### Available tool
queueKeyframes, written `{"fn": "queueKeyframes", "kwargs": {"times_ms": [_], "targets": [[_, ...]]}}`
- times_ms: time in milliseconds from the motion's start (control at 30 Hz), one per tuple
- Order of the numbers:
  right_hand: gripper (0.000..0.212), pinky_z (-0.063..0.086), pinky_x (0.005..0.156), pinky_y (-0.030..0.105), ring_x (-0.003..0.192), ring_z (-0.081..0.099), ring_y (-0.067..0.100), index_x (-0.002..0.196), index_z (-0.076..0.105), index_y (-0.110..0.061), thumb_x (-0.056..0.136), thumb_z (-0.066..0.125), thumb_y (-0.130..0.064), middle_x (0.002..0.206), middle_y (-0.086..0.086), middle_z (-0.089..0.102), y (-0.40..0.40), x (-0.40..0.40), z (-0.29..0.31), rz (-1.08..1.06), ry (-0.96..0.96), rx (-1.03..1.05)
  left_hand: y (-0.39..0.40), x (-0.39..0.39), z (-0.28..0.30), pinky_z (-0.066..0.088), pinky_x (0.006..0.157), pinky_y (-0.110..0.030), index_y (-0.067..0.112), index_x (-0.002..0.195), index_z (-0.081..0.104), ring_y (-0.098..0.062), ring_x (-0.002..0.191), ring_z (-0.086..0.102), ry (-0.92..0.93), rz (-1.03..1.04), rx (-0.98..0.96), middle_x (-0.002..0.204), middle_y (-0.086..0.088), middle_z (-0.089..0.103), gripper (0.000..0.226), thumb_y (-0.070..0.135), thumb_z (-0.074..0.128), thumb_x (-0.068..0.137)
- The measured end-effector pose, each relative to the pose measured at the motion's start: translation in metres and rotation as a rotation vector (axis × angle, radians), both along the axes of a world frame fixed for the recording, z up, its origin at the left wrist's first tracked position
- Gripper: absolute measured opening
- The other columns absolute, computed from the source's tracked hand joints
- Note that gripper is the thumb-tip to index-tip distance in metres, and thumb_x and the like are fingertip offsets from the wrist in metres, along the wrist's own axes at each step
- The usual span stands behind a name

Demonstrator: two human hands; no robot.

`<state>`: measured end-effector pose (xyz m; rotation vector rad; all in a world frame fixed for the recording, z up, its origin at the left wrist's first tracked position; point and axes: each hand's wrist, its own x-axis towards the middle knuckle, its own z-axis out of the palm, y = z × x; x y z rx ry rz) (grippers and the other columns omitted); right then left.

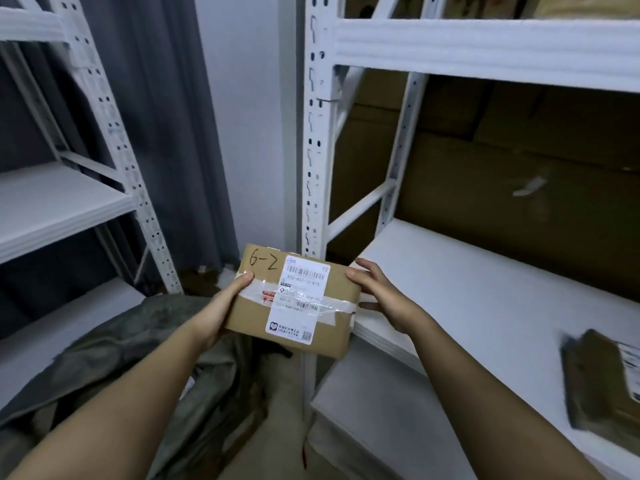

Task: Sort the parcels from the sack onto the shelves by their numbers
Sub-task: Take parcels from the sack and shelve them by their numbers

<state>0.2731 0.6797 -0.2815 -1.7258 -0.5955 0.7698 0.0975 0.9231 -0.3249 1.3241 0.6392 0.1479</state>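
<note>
A brown cardboard parcel with "6-2" handwritten on top, a white shipping label and clear tape is held at the centre of the view. My left hand grips its left edge, thumb on top. My right hand holds its right edge, thumb on top and fingers underneath. The parcel hangs over the grey-green sack, which lies crumpled on the floor at lower left, and next to the front corner of the right rack's white shelf.
A second brown parcel lies on the right shelf near the frame's edge. Large cardboard boxes stand behind that shelf. A white rack post rises just behind the held parcel. Another white rack stands at left.
</note>
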Motion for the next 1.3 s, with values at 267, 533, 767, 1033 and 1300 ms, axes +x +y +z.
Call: {"fn": "queueKeyframes", "kwargs": {"times_ms": [267, 533, 767, 1033, 1300], "targets": [[0.086, 0.047, 0.085, 0.030, 0.112, 0.054, 0.017, 0.151, 0.001, -0.033, 0.089, 0.058, -0.050, 0.142, 0.001, 0.043, -0.114, -0.016, -0.006, -0.405, 0.065, 0.051, -0.098, 0.068, 0.013, 0.056, 0.058, -0.026, 0.028, 0.110, 0.062, -0.019, 0.079, 0.074, -0.024, -0.206, 0.038, 0.093, -0.004, 0.076, 0.073, 0.075, 0.068, 0.054], [0.062, 0.046, 0.059, 0.020, 0.087, 0.057, -0.002, 0.139, 0.028, -0.021, 0.091, 0.058, -0.046, 0.108, -0.015, 0.054, -0.210, -0.054, -0.012, -0.781, 0.080, 0.073, -0.193, 0.102, -0.003, 0.054, 0.083, -0.037, 0.025, 0.129, 0.052, -0.024, 0.099, 0.069, -0.055, -0.455, 0.045, 0.109, -0.007, 0.071, 0.082, 0.074, 0.065, 0.064], [0.045, 0.046, 0.090, 0.026, 0.111, 0.058, 0.017, 0.129, 0.040, -0.023, 0.092, 0.060, -0.039, 0.129, 0.004, 0.056, -0.277, -0.070, -0.018, -0.916, 0.042, 0.090, -0.268, 0.117, 0.005, 0.054, 0.077, -0.033, 0.018, 0.131, 0.049, -0.023, 0.102, 0.067, 0.001, -0.670, 0.124, 0.115, -0.008, 0.068, 0.058, 0.056, 0.053, 0.088], [0.070, 0.035, 0.111, 0.042, 0.130, 0.042, 0.026, 0.142, 0.040, -0.019, 0.085, 0.063, -0.053, 0.140, 0.008, 0.038, -0.320, -0.041, -0.024, -0.862, -0.185, -0.189, -0.309, 0.129, 0.013, 0.052, 0.059, -0.017, 0.029, 0.121, 0.058, -0.009, 0.093, 0.067, 0.009, -0.666, 0.238, 0.111, 0.002, 0.069, 0.042, 0.051, 0.060, 0.086], [0.078, 0.037, 0.106, 0.050, 0.131, 0.040, 0.025, 0.145, 0.033, -0.023, 0.083, 0.059, -0.062, 0.139, 0.002, 0.050, -0.331, -0.021, -0.024, -0.812, -0.368, -0.421, -0.316, 0.144, 0.006, 0.048, 0.071, -0.016, 0.028, 0.122, 0.053, -0.003, 0.097, 0.063, -0.058, -0.677, 0.314, 0.115, 0.008, 0.065, 0.040, 0.037, 0.067, 0.086]]}}
